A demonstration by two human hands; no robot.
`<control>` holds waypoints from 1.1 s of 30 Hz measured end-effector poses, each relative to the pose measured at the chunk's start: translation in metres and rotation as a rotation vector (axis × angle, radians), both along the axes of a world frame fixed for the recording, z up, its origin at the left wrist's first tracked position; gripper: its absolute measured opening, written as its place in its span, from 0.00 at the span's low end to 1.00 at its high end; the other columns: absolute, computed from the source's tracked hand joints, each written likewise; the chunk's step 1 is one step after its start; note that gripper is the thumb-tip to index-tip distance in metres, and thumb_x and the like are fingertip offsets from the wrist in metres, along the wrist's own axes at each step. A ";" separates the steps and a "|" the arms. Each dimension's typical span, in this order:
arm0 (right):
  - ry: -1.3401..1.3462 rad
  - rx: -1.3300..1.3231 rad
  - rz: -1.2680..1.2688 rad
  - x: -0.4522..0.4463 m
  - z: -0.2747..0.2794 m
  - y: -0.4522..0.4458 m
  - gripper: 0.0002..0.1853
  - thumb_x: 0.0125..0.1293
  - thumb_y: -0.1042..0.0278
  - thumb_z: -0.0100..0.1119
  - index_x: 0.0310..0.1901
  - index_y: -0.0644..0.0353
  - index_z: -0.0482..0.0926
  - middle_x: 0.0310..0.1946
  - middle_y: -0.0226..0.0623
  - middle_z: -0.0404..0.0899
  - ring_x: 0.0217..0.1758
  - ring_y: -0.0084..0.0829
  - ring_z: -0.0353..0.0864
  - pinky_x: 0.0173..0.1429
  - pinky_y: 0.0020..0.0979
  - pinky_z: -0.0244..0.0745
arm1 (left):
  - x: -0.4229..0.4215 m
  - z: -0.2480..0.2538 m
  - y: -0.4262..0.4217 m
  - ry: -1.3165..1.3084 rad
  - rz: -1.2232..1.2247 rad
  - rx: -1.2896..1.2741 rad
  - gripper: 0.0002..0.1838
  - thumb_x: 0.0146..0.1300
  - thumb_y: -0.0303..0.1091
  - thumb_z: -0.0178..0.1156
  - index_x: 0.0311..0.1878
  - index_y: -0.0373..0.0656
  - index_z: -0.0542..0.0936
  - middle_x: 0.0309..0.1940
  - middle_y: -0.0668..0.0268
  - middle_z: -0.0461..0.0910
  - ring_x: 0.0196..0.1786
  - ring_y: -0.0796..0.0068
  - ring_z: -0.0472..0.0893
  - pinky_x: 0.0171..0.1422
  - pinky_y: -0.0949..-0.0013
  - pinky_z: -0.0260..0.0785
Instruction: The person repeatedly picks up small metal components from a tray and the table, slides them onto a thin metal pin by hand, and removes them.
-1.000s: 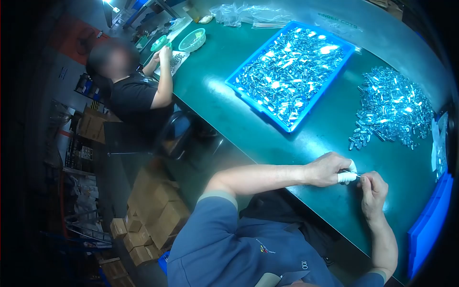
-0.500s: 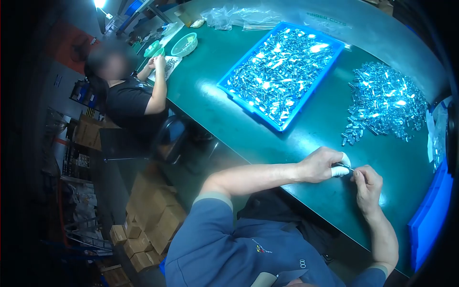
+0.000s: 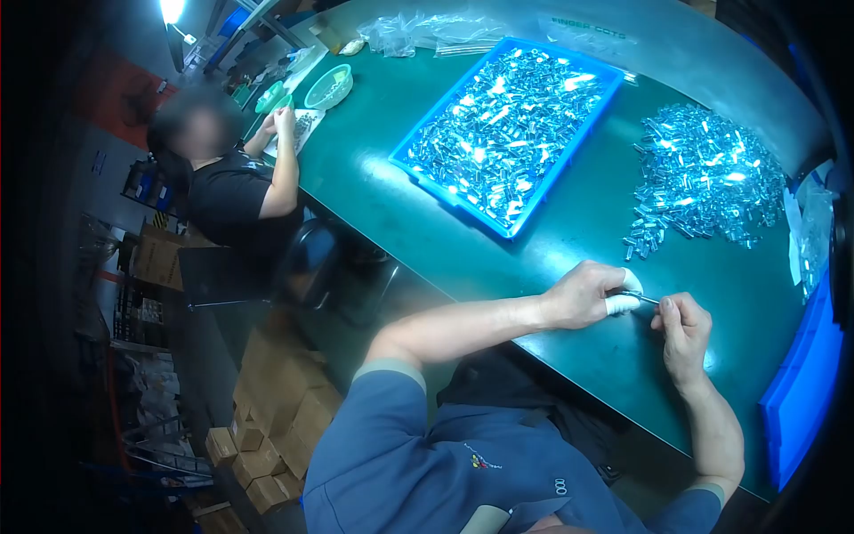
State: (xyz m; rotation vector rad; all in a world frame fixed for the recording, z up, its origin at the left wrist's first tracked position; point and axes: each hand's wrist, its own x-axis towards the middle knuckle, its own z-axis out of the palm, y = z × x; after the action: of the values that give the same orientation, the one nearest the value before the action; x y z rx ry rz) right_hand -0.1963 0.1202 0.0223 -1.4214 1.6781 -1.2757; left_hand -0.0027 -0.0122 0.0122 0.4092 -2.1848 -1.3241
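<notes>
My left hand, with white finger cots on its thumb and a finger, pinches a small shiny metal part over the green table. Close on its right, my right hand grips the end of a thin metal rod that reaches to the part. Where rod and part meet is too small to make out. Beyond my hands lies a loose pile of small shiny metal parts. A blue tray full of such parts stands farther back on the left.
Another person sits at the table's far left, hands near green baskets. Plastic bags lie along the back edge. A blue bin is at the right edge. Cardboard boxes stand on the floor.
The view has shifted, so tray and pile appear farther left. My hands have drawn slightly apart, and more of the thin rod shows between them.
</notes>
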 end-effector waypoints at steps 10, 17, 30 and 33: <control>-0.096 0.053 -0.018 0.005 -0.001 -0.001 0.19 0.78 0.64 0.57 0.28 0.64 0.80 0.21 0.31 0.79 0.21 0.20 0.74 0.27 0.27 0.67 | -0.001 0.000 0.003 -0.001 0.002 -0.051 0.11 0.67 0.34 0.71 0.47 0.40 0.86 0.30 0.56 0.85 0.31 0.63 0.85 0.36 0.61 0.74; -0.196 -0.030 -0.098 0.007 -0.003 0.001 0.19 0.78 0.65 0.58 0.25 0.63 0.77 0.19 0.29 0.76 0.19 0.18 0.71 0.24 0.25 0.62 | 0.004 -0.001 0.003 0.003 0.026 -0.083 0.10 0.67 0.28 0.71 0.49 0.35 0.85 0.34 0.58 0.88 0.35 0.74 0.86 0.39 0.69 0.77; -0.065 -0.126 -0.041 0.007 -0.003 0.000 0.15 0.77 0.66 0.58 0.31 0.62 0.81 0.21 0.31 0.80 0.24 0.20 0.76 0.29 0.28 0.67 | 0.003 -0.002 0.004 -0.082 -0.040 0.303 0.07 0.75 0.27 0.60 0.49 0.35 0.83 0.33 0.63 0.87 0.34 0.78 0.85 0.38 0.73 0.78; 0.010 -0.084 0.054 0.011 -0.011 0.001 0.12 0.77 0.67 0.58 0.34 0.63 0.82 0.24 0.33 0.81 0.27 0.22 0.78 0.32 0.30 0.71 | 0.003 -0.003 0.005 -0.146 -0.113 0.261 0.08 0.76 0.30 0.59 0.47 0.35 0.83 0.32 0.62 0.87 0.35 0.77 0.86 0.38 0.73 0.78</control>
State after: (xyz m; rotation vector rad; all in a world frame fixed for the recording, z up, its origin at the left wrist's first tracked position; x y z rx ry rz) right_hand -0.1854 0.1209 0.0117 -1.5145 1.5985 -1.3245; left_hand 0.0006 -0.0076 0.0093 0.5007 -2.1850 -1.6994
